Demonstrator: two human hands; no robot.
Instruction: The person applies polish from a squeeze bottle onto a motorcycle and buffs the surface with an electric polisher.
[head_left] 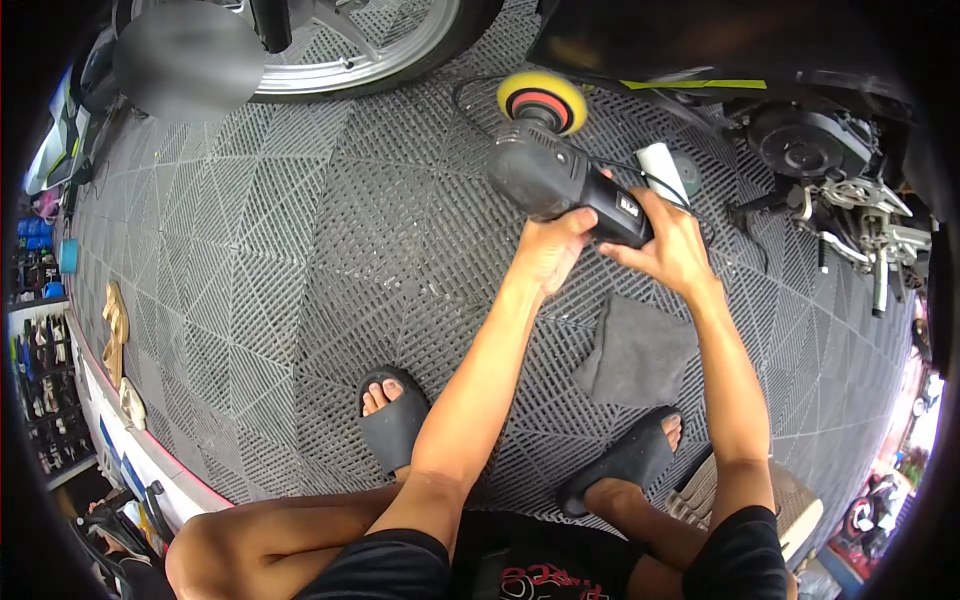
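Both of my hands hold a black electric polisher (540,170) above the floor. Its yellow foam pad (570,95) faces up and away from me, toward the motorcycle wheel. My left hand (555,250) is closed at the near side of the polisher's body, thumb on the casing and most fingers hidden beneath. My right hand (672,240) wraps around the rear handle. The power cord (640,170) runs along the tool's far side. Beyond the right hand is a white cylindrical object (661,172), beside a round greenish disc (687,172). A folded grey cloth (642,350) lies below my wrists.
A motorcycle wheel (400,65) is at the top, and dark bodywork with an engine (800,140) at the upper right. Black slippers (395,425) are on my feet. Shelves (45,380) and beige footwear (115,330) line the left side of the grey tiled floor (240,300).
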